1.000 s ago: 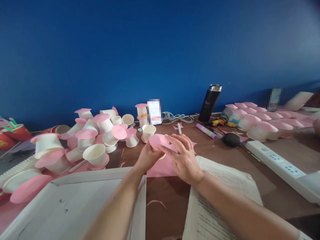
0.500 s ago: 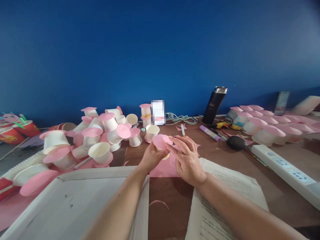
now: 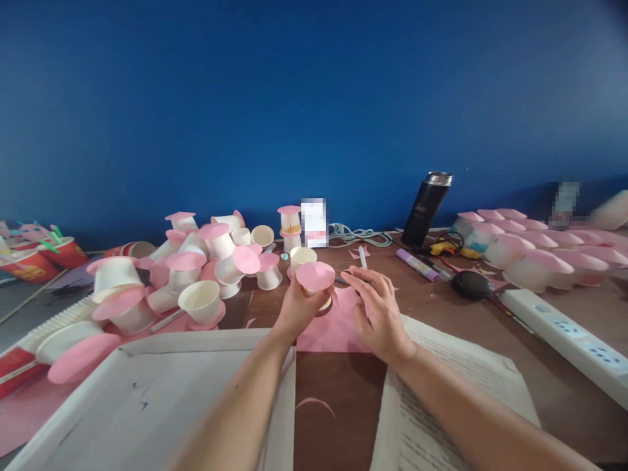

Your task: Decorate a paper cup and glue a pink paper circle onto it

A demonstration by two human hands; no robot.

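My left hand (image 3: 303,306) is wrapped around a paper cup (image 3: 321,299) turned upside down above the table. A pink paper disc (image 3: 315,277) covers its top, tilted toward me. My right hand (image 3: 380,314) hovers just right of the disc, apart from it, with fingers bent and spread. Behind its fingertips shows a thin dark object (image 3: 340,280), too small to name. A pink paper sheet (image 3: 333,333) lies beneath both hands. An upright white cup (image 3: 303,258) stands directly behind the held one.
Many cups with pink discs (image 3: 186,261) crowd the left. Others (image 3: 537,261) stand in rows at right. A white box lid (image 3: 196,392) and a printed sheet (image 3: 441,399) lie in front. A black bottle (image 3: 426,209), glue stick (image 3: 417,263) and power strip (image 3: 574,333) are rightward.
My right hand has drawn back to the right, off the pink disc. The left hand still holds the cup, its disc now fully visible. The view has shifted slightly.
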